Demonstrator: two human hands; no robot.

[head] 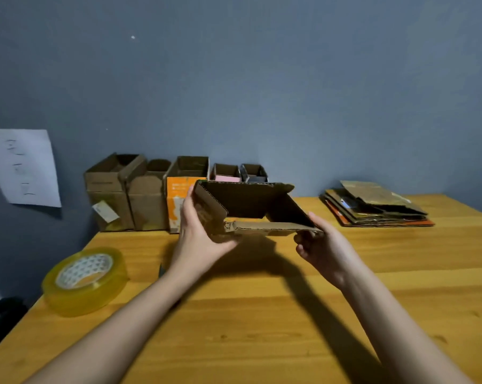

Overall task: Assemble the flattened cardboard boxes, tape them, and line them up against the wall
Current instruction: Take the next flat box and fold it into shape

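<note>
Head view, both hands raised over the wooden tabletop (262, 314). A partly opened cardboard box (248, 207) is held in the air between them, clear of the tabletop, its open mouth facing the camera so the dark inside shows. The left hand (198, 231) grips the box's left end: thumb up along the near left side, palm and fingers curled under and behind that end. The right hand (321, 245) pinches the lower right corner of the box, at the near bottom edge, with fingers curled beneath it. The near bottom panel shows its corrugated edge running from one hand to the other. Behind the held box, five assembled boxes stand in a row against the blue-grey wall (262, 79): a brown box (106, 195) at far left with a small label on its front, a second brown box (147, 200) touching it, an orange-and-white box (179, 203) partly hidden by the left hand, then a small pink-fronted box (225, 173) and a small dark box (253, 173), all with open tops. A stack of flattened boxes (375, 206) lies at the right rear of the tabletop, well apart from the row. A roll of clear yellowish tape (84, 281) lies flat near the left edge. A sheet of paper (23, 167) with handwriting hangs on the wall at left
</note>
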